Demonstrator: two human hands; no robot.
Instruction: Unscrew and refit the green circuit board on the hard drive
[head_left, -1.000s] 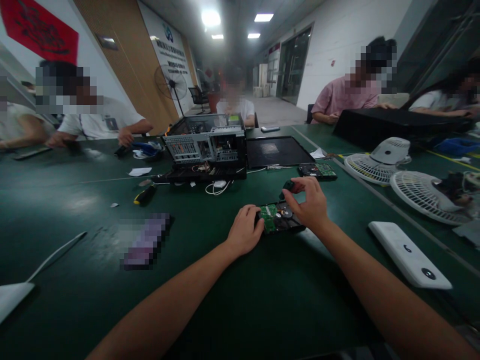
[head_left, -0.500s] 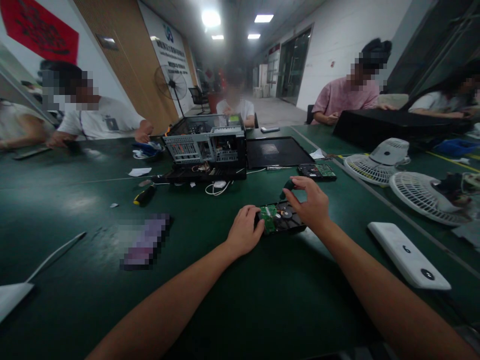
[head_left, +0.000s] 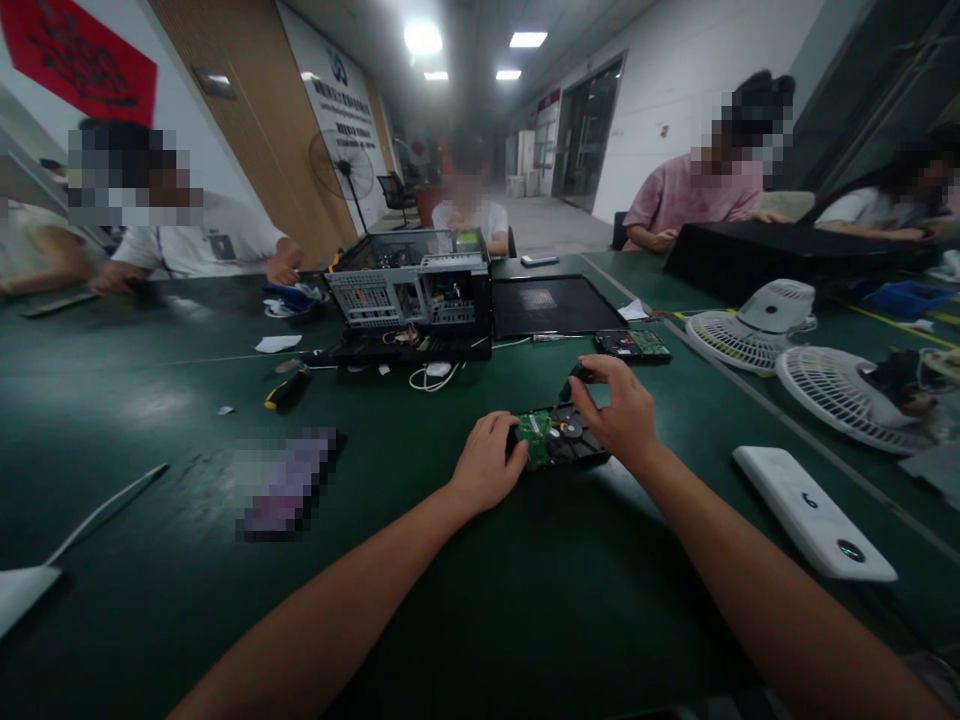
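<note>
A hard drive (head_left: 564,436) lies on the green table with its green circuit board and a round motor hub facing up. My left hand (head_left: 487,462) is closed on the drive's left end, thumb at the near edge and fingers over the far one. Above the drive's far edge, my right hand (head_left: 621,412) pinches the dark handle of a screwdriver (head_left: 571,384) between thumb and fingers. The screwdriver stands tilted, its lower end at the drive's far side. Whether its tip sits in a screw is too small to tell.
Ahead stands an opened computer case (head_left: 409,295), beside a black panel (head_left: 555,305). A second hard drive (head_left: 634,346) lies beyond my right hand. A yellow-black screwdriver (head_left: 286,390) and a phone (head_left: 291,482) are leftward; a white power bank (head_left: 814,512) and fan parts (head_left: 750,335) rightward.
My right hand's fingers have shifted slightly around the screwdriver handle. My left hand and the hard drive stay in place.
</note>
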